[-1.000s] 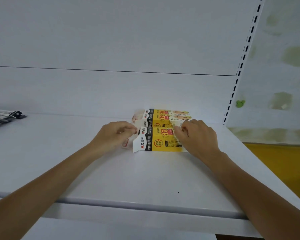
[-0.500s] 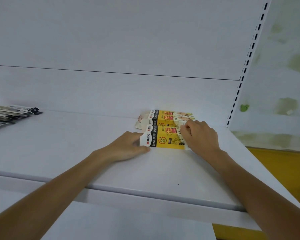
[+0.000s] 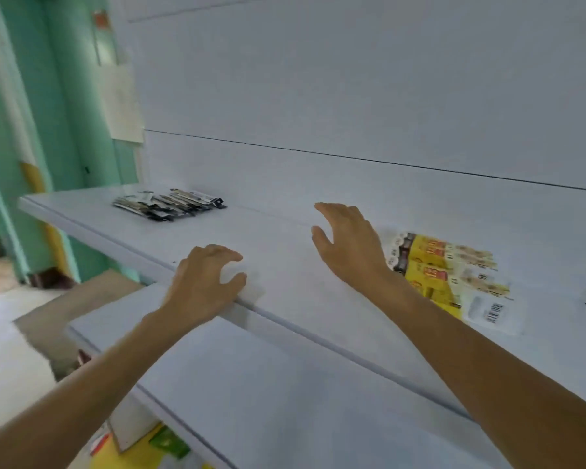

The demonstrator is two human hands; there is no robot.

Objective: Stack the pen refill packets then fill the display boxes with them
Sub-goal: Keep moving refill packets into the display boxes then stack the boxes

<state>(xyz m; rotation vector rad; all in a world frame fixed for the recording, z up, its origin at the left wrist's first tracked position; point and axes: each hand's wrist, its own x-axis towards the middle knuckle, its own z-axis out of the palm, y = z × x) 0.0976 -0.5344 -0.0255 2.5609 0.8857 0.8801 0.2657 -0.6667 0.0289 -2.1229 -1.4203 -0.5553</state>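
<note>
Both hands were empty over the white shelf (image 3: pixel 318 309). The left hand (image 3: pixel 207 279) hung at the front edge, fingers loosely curled; whether it touched, I couldn't tell. The right hand (image 3: pixel 349 245) was spread open. The refill packets (image 3: pixel 168 204) lay heaped far left. The flattened yellow display boxes (image 3: pixel 447 272) lay blurred, partly behind the right forearm.

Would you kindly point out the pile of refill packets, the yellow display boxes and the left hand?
pile of refill packets (image 3: pixel 168 204), head view, middle of the heap.
yellow display boxes (image 3: pixel 423 265), head view, yellow printed face.
left hand (image 3: pixel 203 282), head view, back of the hand.
</note>
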